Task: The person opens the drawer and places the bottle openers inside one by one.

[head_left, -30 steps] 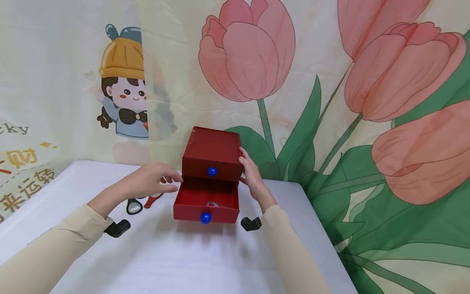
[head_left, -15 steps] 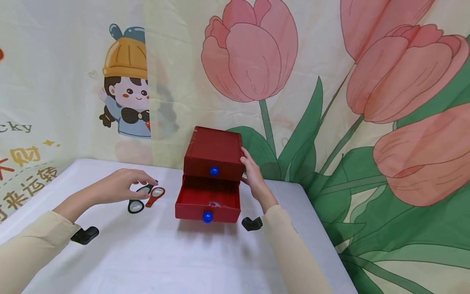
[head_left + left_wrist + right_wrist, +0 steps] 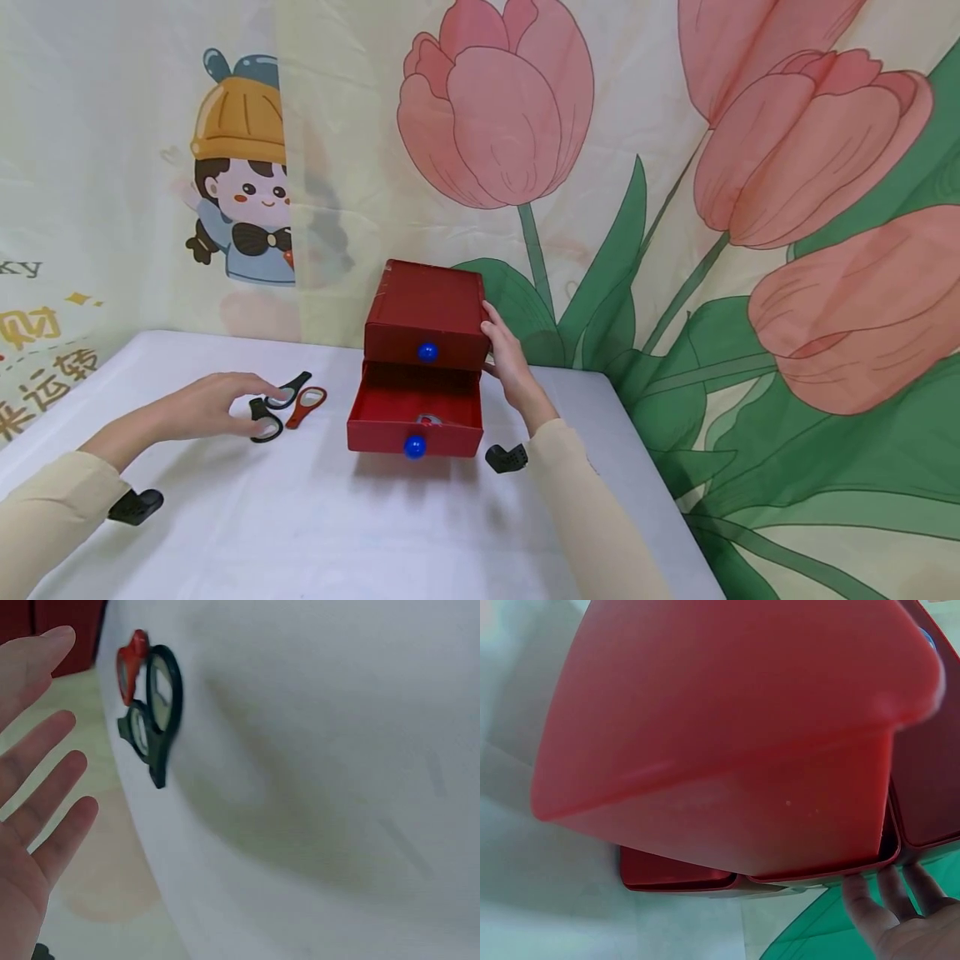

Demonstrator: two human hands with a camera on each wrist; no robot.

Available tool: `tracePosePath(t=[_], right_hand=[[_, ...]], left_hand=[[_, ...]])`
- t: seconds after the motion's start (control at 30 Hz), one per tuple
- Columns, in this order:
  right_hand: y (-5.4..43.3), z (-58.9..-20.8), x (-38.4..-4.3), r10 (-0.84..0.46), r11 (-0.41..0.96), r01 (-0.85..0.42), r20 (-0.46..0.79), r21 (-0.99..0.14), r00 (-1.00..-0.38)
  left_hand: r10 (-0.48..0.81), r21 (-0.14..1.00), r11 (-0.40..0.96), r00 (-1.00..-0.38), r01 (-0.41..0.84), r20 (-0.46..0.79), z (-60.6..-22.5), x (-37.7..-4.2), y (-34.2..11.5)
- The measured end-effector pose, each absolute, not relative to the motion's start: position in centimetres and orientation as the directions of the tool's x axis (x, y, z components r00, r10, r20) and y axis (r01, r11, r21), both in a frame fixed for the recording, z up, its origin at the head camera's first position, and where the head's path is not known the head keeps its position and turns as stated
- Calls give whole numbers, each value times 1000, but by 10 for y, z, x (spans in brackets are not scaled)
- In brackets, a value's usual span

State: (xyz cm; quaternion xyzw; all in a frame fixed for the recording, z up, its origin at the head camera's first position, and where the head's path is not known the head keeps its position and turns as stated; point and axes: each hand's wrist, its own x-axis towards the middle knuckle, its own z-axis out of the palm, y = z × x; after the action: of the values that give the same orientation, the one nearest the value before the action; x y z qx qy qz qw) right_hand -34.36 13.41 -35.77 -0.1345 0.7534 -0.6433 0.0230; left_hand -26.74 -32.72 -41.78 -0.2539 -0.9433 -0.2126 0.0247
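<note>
My left hand (image 3: 197, 408) reaches over the table with its thumb and index finger spread around a black bottle opener (image 3: 258, 408). Beside it lie a second black bottle opener (image 3: 301, 381) and a red bottle opener (image 3: 296, 418). In the left wrist view the fingers (image 3: 52, 776) are extended and apart, holding nothing. My right hand (image 3: 513, 367) rests against the right side of a red two-drawer box (image 3: 427, 296), fingers straight along it. The lower drawer (image 3: 453, 440) is pulled out, and a small silvery object (image 3: 429, 419) shows inside it.
Blue knobs mark both drawers; the upper drawer is closed, its knob (image 3: 427, 352) at the front. A white cloth covers the table (image 3: 315, 533), and a printed curtain (image 3: 360, 208) hangs right behind it. Black wrist-worn pieces (image 3: 136, 506) stick out at both sleeves.
My left hand has moved away from the box, left and down, to the bottle openers. My right hand stays on the box side; the drawer stays out.
</note>
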Motion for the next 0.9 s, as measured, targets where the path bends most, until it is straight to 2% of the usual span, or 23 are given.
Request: tracePosePath(t=[0.33, 0.63, 0.9], right_hand=[[134, -360, -344, -229, 140, -174, 139, -975, -964], [134, -360, -344, -228, 138, -175, 141, -975, -963], [133, -360, -345, -233, 132, -181, 147, -975, -961]], left_hand=[[483, 382, 795, -873, 471, 69, -441, -277, -337], [522, 319, 795, -850, 516, 72, -450, -282, -338], [484, 298, 825, -873, 479, 64, -457, -282, -342]])
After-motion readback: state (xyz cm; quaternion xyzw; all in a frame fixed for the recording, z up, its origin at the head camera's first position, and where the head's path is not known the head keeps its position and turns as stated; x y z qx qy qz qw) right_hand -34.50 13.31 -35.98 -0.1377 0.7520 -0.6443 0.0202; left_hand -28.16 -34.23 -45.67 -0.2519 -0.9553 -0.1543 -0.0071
